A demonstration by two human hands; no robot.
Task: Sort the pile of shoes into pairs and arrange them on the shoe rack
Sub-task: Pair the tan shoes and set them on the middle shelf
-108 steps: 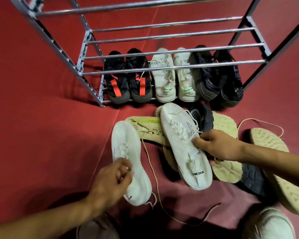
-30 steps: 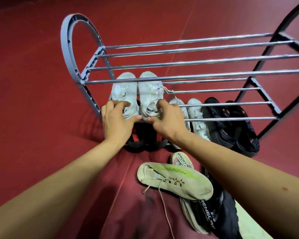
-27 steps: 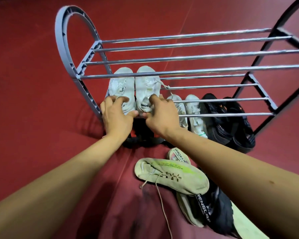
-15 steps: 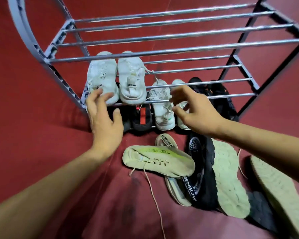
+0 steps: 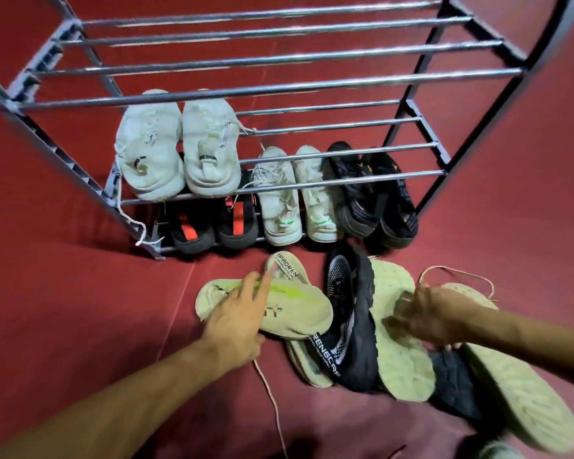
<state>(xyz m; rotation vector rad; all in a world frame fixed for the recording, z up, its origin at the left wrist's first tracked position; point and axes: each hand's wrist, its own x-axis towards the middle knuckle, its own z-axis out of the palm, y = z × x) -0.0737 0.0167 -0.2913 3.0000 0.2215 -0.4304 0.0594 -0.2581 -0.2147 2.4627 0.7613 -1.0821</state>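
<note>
On the red floor before the shoe rack [image 5: 239, 91], my left hand [image 5: 236, 316] lies flat, fingers straight, on the yellow-streaked pale sneaker [image 5: 295, 309], which rests on its side, long axis left-right. My right hand [image 5: 424, 316], blurred, reaches the upturned pale sole [image 5: 401, 359] running front-to-back; its grip I cannot tell. Presumably I am matching the next pair.
</note>
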